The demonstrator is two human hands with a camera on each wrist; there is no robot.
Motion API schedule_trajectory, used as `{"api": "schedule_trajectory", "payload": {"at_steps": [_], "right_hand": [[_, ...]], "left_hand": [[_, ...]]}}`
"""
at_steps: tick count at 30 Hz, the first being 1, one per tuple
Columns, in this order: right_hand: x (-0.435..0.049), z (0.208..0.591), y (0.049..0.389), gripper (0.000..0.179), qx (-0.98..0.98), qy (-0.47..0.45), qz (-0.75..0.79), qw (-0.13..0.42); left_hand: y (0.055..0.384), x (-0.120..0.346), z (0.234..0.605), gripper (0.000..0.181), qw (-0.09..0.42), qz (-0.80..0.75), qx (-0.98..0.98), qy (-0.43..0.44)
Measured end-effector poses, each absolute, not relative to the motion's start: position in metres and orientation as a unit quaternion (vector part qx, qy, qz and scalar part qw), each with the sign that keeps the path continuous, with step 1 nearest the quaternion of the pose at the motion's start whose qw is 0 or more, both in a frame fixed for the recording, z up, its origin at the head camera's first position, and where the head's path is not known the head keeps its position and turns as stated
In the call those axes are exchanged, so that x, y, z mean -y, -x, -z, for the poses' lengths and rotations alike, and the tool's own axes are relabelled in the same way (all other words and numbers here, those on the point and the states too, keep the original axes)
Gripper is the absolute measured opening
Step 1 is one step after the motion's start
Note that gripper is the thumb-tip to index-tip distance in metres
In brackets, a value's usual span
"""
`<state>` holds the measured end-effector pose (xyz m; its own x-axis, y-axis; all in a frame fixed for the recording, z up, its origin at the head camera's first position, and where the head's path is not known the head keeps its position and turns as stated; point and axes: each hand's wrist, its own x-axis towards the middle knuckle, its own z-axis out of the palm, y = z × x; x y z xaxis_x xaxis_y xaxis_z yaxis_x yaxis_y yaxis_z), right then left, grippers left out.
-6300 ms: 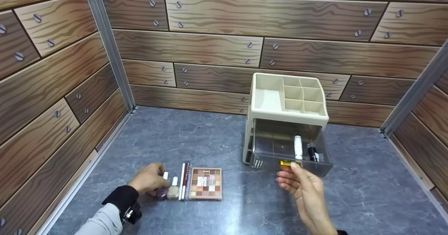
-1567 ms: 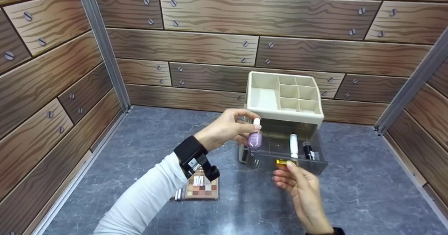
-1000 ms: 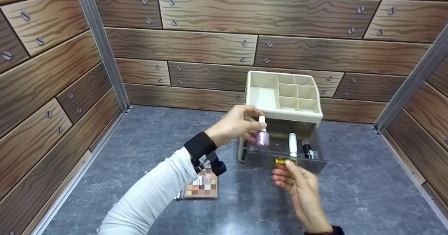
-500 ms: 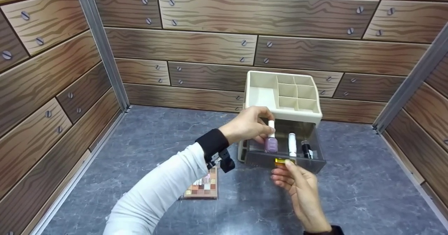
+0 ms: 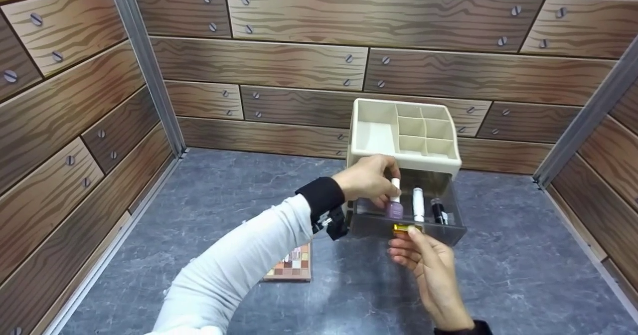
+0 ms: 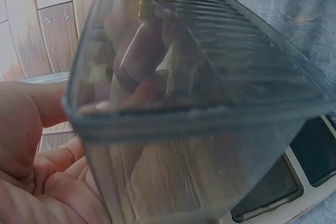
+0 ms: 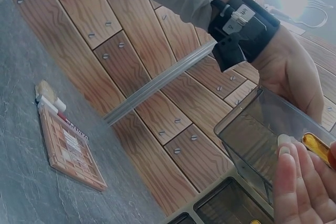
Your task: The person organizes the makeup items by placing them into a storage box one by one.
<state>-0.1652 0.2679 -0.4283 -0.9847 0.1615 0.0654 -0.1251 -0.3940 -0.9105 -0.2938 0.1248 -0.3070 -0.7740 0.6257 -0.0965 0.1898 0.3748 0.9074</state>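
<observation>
My left hand [image 5: 369, 178] pinches the white cap of a purple nail polish bottle [image 5: 395, 210], held upright inside the smoky clear drawer [image 5: 359, 225] near its front wall. Whether the bottle touches the drawer floor I cannot tell. Thumb and fingers of my right hand [image 5: 431, 272] grip the gold handle [image 5: 399, 228] on the drawer's front. To the right of the bottle, a white tube [image 5: 418, 204] and a black tube [image 5: 438, 210] lie in the drawer. The left wrist view shows my left hand [image 6: 47, 166] partly behind the drawer wall [image 6: 210, 119].
The drawer juts from a cream organizer [image 5: 374, 138] with open top compartments. An eyeshadow palette [image 5: 299, 265] lies on the dark marbled table, partly behind my left sleeve. Beside it, the right wrist view shows pencil-like sticks [image 7: 50, 100] and a pale nail polish bottle [image 7: 46, 88]. Wood-patterned walls surround the table.
My left hand took the purple nail polish from the table's left, carried it right, and lowered it into the drawer. My right hand has stayed on the gold handle.
</observation>
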Motion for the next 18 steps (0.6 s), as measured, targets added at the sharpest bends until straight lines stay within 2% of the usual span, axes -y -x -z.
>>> {"api": "schedule_trajectory", "payload": {"at_steps": [12,18], "right_hand": [[-0.267,0.427,0.166,0.032,0.536,0.01,-0.84,0.083],[-0.267,0.429,0.164,0.031,0.537,0.0,-0.839,0.086]], "left_hand": [[0.298,-0.142,0.31,0.016,0.199,-0.444,-0.836,-0.255],[0.298,-0.149,0.315,0.02,0.184,-0.402,-0.861,-0.251]]}}
